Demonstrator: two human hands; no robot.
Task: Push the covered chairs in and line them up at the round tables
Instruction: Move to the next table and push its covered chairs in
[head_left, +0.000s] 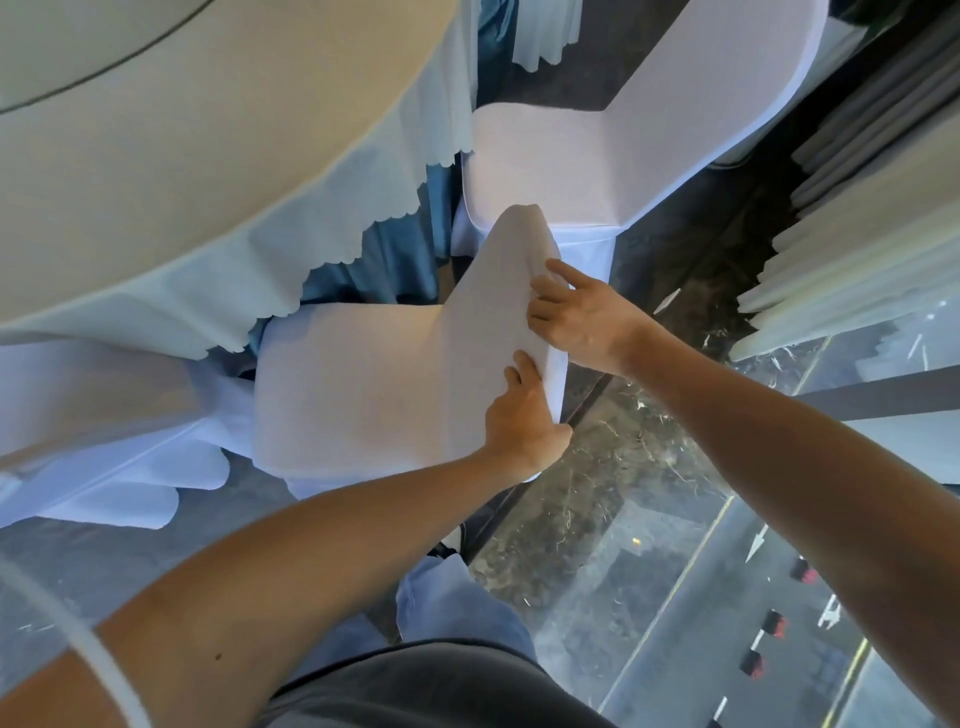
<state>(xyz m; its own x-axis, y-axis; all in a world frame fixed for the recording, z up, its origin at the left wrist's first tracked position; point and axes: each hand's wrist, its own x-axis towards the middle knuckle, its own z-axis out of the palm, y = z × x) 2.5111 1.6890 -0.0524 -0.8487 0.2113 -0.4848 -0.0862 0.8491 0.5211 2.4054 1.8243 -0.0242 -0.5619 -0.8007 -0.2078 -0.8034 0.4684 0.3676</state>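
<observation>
Chair (363, 384), white cover: we grasp its backrest top, left hand (524, 415) and right hand (576, 317), fingers (545, 304) clenched on fabric. Seat lies beyond the fingers, front edge under the counter (156, 171) cloth. Risk: cover slipping, or clipping the second chair (597, 156) beyond the fingers.

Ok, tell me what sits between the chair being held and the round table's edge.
In the head view, only the scalloped white tablecloth overhang and blue skirting lie between the held chair and the round table; nothing else.
</observation>
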